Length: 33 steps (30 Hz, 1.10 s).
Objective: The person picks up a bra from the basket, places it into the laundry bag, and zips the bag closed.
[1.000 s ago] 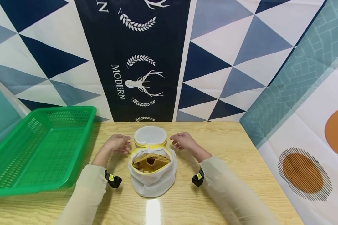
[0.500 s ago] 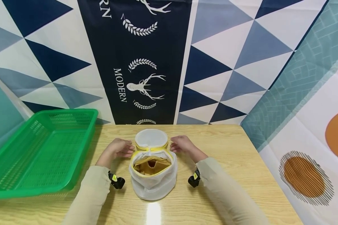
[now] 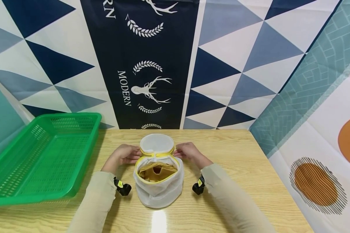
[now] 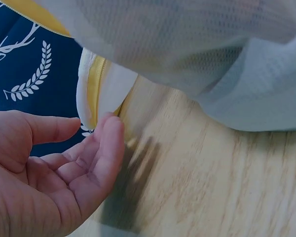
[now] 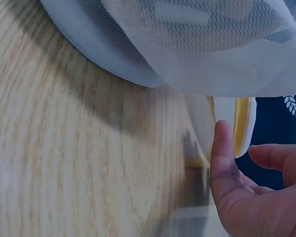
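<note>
A white mesh laundry bag (image 3: 158, 194) with yellow zipper trim stands on the table, its mouth unzipped. Brown-yellow cloth (image 3: 157, 171) lies inside. Its round white lid (image 3: 157, 143) is folded back away from the person, joined to the bag at the trim. My left hand (image 3: 126, 154) is at the lid's left edge, thumb and fingers apart on either side of the rim (image 4: 92, 91). At the right edge, my right hand (image 3: 189, 152) mirrors it, with a gap between thumb and forefinger (image 5: 223, 143). Whether the fingertips touch the lid is hard to tell.
On the left of the wooden table (image 3: 227, 152) sits a green plastic basket (image 3: 88, 152) with perforated walls. A patterned cloth (image 3: 151, 74) hangs behind the table's back edge, and another printed cloth (image 3: 318, 145) hangs at the right.
Both hands have moved inward, from beside the lid to its left and right edges. The bag keeps its place on the table; the head view has shifted slightly.
</note>
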Each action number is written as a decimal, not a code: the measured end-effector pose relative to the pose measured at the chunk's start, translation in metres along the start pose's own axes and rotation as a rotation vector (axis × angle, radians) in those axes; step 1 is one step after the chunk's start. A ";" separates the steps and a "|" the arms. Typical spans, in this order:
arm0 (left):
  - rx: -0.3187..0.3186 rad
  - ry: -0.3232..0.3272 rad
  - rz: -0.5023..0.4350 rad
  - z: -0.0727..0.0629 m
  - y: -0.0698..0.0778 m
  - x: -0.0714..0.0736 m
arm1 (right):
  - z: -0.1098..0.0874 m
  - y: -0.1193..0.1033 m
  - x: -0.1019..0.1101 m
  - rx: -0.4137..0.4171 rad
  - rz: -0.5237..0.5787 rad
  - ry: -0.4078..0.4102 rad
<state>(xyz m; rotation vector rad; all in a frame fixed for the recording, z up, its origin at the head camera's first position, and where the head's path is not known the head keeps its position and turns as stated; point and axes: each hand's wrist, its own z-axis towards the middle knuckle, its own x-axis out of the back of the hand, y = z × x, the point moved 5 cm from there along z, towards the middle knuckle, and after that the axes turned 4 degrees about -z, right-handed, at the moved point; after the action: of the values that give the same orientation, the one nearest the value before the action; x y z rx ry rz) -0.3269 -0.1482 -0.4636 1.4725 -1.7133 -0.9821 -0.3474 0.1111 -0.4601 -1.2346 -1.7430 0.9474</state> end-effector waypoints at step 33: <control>-0.030 0.024 -0.056 0.008 0.001 -0.004 | 0.005 0.000 -0.010 0.005 0.242 -0.011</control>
<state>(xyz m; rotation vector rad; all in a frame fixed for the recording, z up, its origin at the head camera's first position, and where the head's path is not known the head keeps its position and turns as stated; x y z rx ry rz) -0.3339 -0.1435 -0.4664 1.5142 -1.6413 -1.0119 -0.3499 0.1007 -0.4640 -1.4630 -1.6228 1.0980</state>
